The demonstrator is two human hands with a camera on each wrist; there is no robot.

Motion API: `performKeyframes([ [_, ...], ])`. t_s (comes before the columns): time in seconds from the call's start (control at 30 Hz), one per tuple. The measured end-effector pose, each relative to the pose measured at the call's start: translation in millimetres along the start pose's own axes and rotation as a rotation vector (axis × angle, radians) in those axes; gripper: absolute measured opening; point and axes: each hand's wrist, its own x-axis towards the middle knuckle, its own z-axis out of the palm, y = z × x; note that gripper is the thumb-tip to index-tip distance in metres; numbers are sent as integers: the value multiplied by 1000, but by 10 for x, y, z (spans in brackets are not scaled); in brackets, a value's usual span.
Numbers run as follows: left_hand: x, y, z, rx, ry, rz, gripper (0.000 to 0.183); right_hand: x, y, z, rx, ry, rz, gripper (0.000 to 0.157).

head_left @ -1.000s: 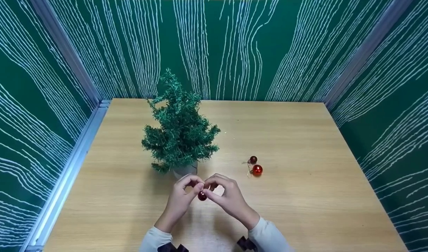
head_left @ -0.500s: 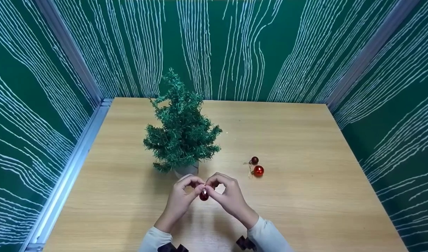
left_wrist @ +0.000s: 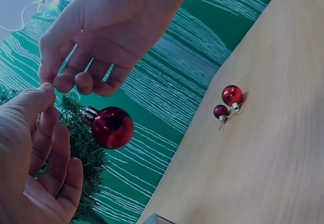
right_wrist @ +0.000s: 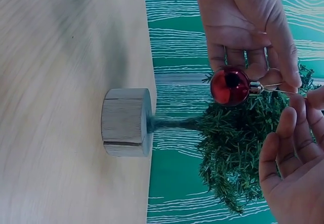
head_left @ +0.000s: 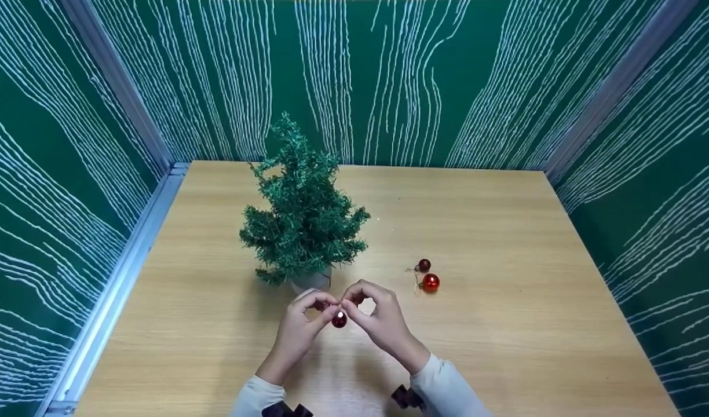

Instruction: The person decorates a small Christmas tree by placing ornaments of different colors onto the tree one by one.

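Observation:
A shiny dark red bauble (head_left: 339, 319) with a silver cap hangs by its thin gold string (right_wrist: 276, 87) in front of the tree. My left hand (head_left: 299, 324) pinches the string between thumb and forefinger, just above the cap. From the other side, my right hand (head_left: 386, 318) pinches the string's end with thumb and forefinger. The other fingers of both hands are loosely curled, as the left wrist view shows. Behind the hands stands a small green artificial Christmas tree (head_left: 302, 214), upright on a round wooden base (right_wrist: 124, 122) that the left hand partly hides in the head view.
To the right of the hands, a bright red bauble (head_left: 430, 282) and a smaller dark red one (head_left: 424, 265) lie close together on the wooden table (head_left: 505, 324), strings towards the tree. Green walls with white wavy lines (head_left: 401, 87) enclose the table behind and at both sides.
The fingertips of my right hand have drawn slightly up and away from the left ones. The bauble has shifted a little right and up. The view itself has slid slightly.

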Motion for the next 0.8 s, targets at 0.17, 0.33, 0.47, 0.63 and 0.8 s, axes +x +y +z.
performKeyframes([
  [0.17,8,17,-61,7,20,-12,5,29,-20,3,-7,6,-4,14],
  [0.33,20,181,-136,15,55,-45,6,61,-33,13,-15,-1,-6,13],
  [0.47,40,442,-169,14,96,-55,5,96,-47,20,-5,-8,-13,13],
  [0.63,97,509,-179,-4,116,-68,5,149,-10,21,-10,5,-22,13],
  [0.8,161,367,-169,-8,172,-76,5,170,203,84,-29,27,-15,14],
])
